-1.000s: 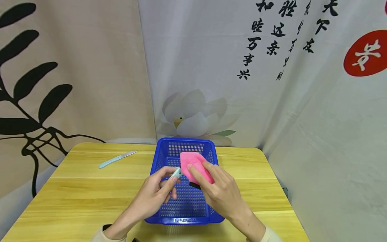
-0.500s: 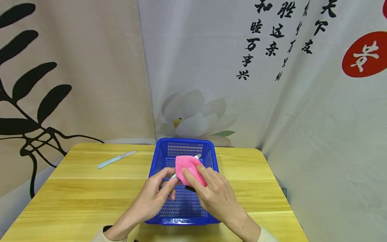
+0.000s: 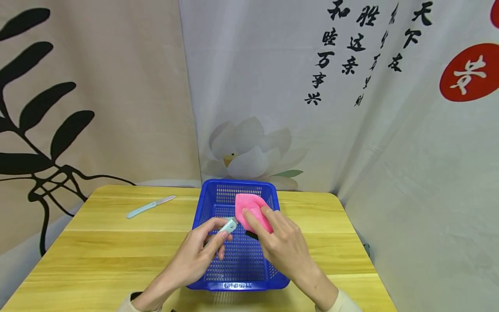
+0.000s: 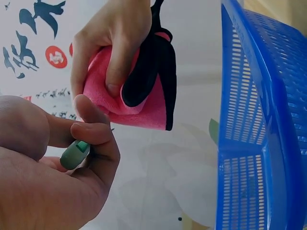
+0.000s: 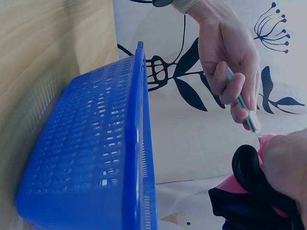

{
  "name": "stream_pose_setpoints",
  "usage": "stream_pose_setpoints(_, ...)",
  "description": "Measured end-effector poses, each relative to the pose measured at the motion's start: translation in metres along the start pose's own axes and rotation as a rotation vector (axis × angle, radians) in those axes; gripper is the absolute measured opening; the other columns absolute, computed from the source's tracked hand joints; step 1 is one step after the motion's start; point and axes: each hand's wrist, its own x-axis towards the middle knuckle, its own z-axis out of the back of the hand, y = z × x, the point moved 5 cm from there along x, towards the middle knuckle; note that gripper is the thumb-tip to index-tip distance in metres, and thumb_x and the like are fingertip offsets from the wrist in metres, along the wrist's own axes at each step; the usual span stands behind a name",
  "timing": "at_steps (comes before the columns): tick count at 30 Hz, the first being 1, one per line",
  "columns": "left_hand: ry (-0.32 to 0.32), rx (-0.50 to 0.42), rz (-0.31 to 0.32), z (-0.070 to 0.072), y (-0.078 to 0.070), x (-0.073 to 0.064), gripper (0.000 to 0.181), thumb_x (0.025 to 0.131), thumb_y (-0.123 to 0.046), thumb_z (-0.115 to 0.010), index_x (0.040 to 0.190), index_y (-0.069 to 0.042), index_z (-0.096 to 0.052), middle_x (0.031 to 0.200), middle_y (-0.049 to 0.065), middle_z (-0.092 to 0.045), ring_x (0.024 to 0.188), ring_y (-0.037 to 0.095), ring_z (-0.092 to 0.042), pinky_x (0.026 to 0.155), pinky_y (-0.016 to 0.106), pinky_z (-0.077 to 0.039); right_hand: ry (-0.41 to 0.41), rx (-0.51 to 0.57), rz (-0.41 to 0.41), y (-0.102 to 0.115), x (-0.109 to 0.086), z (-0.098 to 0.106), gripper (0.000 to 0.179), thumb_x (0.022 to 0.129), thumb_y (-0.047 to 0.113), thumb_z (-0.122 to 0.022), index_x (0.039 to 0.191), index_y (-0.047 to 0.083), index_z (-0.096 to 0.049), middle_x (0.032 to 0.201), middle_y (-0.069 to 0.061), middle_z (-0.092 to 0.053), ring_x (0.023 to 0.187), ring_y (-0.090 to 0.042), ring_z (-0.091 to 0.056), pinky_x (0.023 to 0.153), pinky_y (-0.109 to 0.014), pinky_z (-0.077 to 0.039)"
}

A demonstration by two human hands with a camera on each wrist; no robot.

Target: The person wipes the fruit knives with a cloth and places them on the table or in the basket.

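My left hand (image 3: 199,245) holds a paring knife (image 3: 229,226) by its pale blue handle, above a blue basket (image 3: 238,286). The handle's end also shows between the fingers in the left wrist view. My right hand (image 3: 286,245) pinches a folded pink cloth (image 3: 249,207) against the knife's blade. Most of the blade is hidden by the cloth; a short bit near the handle shows. Black trim and a black loop (image 4: 144,76) hang from the cloth in the left wrist view.
A second knife (image 3: 151,206) with a pale blue handle lies on the wooden table (image 3: 97,247), left of the basket. Something small and pale (image 5: 103,182) shows through the basket's holes; its kind is unclear. A printed curtain (image 3: 249,86) hangs behind the table.
The cloth slid left toward the handle, baring the blade's tip, then moved back right and up over the blade. The left hand stayed nearly in place, with the knife handle turned slightly.
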Motion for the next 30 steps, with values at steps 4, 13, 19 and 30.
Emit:
stream_pose_setpoints(4, -0.001, 0.001, 0.000, 0.000, 0.000, 0.000, 0.021, 0.119, -0.013, -0.057, 0.135, -0.006, -0.069, 0.107, 0.010, -0.073, 0.072, 0.006, -0.066, 0.062, 0.023, -0.053, -0.006, -0.007, -0.013, -0.006, -0.002, 0.000, 0.045, 0.120, 0.021, -0.036, 0.151, 0.021, -0.070, 0.126, -0.019, -0.075, 0.085, -0.025, -0.070, 0.061, -0.030, -0.061)
stream_pose_setpoints(13, 0.009, 0.011, 0.001, 0.000, 0.000, 0.000, 0.021, 0.118, -0.013, -0.059, 0.135, -0.007, -0.069, 0.101, 0.008, -0.073, 0.071, 0.006, -0.068, 0.060, 0.024, -0.051, -0.003, -0.028, -0.061, -0.027, -0.007, 0.005, 0.043, 0.116, 0.014, -0.048, 0.152, 0.021, -0.069, 0.125, -0.021, -0.075, 0.094, -0.031, -0.077, 0.068, -0.039, -0.068)
stream_pose_setpoints(19, 0.028, -0.037, 0.101, 0.002, 0.005, 0.000, 0.028, 0.118, -0.016, -0.059, 0.143, -0.005, -0.067, 0.109, 0.013, -0.077, 0.063, 0.007, -0.066, 0.050, 0.025, -0.052, -0.004, -0.040, -0.143, -0.046, -0.011, 0.015, 0.064, 0.093, 0.002, -0.077, 0.153, 0.019, -0.068, 0.126, -0.025, -0.074, 0.097, -0.037, -0.076, 0.067, -0.045, -0.068)
stream_pose_setpoints(30, 0.026, -0.011, 0.113, -0.004, 0.009, 0.009, 0.027, 0.118, -0.016, -0.059, 0.142, -0.006, -0.068, 0.112, 0.016, -0.079, 0.058, 0.010, -0.066, 0.052, 0.027, -0.058, -0.043, 0.028, 0.004, -0.005, -0.008, 0.014, 0.040, 0.121, 0.024, -0.043, 0.149, 0.019, -0.071, 0.126, -0.020, -0.075, 0.092, -0.028, -0.075, 0.072, -0.035, -0.069)
